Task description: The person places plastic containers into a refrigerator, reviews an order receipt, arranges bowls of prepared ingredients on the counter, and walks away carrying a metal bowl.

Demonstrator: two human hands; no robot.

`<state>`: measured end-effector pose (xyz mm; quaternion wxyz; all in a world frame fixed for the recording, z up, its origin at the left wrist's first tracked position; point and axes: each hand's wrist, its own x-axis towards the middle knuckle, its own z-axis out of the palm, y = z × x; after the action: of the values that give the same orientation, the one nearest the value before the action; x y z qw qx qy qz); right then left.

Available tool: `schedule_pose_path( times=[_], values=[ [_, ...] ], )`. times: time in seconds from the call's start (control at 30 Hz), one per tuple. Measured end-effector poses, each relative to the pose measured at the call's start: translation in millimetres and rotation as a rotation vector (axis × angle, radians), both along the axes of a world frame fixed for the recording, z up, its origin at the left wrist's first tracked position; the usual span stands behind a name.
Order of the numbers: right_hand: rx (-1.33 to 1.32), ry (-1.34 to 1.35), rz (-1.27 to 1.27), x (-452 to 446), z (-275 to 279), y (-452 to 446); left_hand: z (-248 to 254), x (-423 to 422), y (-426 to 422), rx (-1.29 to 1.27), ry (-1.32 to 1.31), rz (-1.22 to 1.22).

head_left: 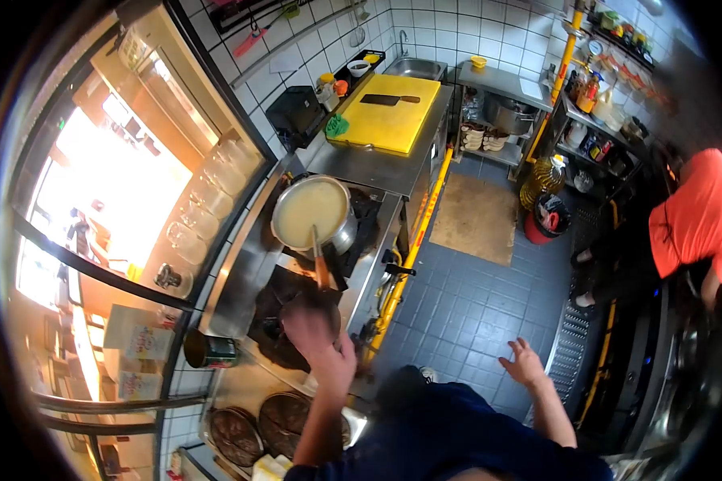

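My left hand (321,343) is over the dark stove burner (277,301), its fingers smeared by motion. Whether it holds anything I cannot tell. Just beyond it, a metal pot (311,210) of pale, cloudy liquid stands on the stove. A utensil with a wooden handle (322,268) leans out of the pot towards that hand, its lower end hidden in the liquid. Away from the stove, my right hand (525,362) hangs over the tiled floor, fingers apart, holding nothing.
A yellow cutting board (389,112) with a cleaver (383,100) lies beyond the stove. A yellow pipe (413,260) runs along the counter front. On the floor are a cardboard sheet (475,216), an oil jug (543,183) and a red bin (545,228). A person in orange (694,216) stands right.
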<state>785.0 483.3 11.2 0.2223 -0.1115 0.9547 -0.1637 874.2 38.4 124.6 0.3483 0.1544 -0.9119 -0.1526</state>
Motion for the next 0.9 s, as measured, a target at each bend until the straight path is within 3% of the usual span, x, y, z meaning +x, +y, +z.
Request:
schedule_pose_path(
  times=[0.13, 0.23, 0.27, 0.4, 0.53, 0.6, 0.67, 0.9],
  values=[
    [-0.079, -0.051, 0.107, -37.2, -21.2, -17.9, -8.6, -65.5, -23.6, 0.047, -0.143, 0.133],
    [-0.196, -0.034, 0.148, -79.0, -30.8, -42.9, -19.0, -97.3, -42.2, -0.006, -0.165, 0.072],
    [-0.236, -0.017, 0.165, -96.9, -36.1, -47.3, -24.7, -110.9, -46.1, 0.144, -0.069, 0.114],
    [-0.155, 0.051, 0.266, -190.4, -56.6, -63.5, 17.3, -144.7, -63.1, 0.161, -0.077, 0.207],
    [-0.147, 0.084, 0.351, -284.0, -56.7, -64.2, 95.2, -182.6, -100.8, 0.175, -0.385, 0.321],
    [-0.172, 0.007, 0.307, -342.3, -33.6, -82.6, 104.2, -195.5, -125.5, 0.083, -0.557, 0.349],
    [-0.138, -0.001, 0.331, -393.7, -26.0, -94.8, 123.4, -213.6, -134.8, -0.023, -0.949, 0.381],
    [-0.157, -0.05, 0.591, -556.5, -51.1, -139.1, 132.1, -265.2, -135.6, -0.055, -1.202, 0.478]
  ],
)
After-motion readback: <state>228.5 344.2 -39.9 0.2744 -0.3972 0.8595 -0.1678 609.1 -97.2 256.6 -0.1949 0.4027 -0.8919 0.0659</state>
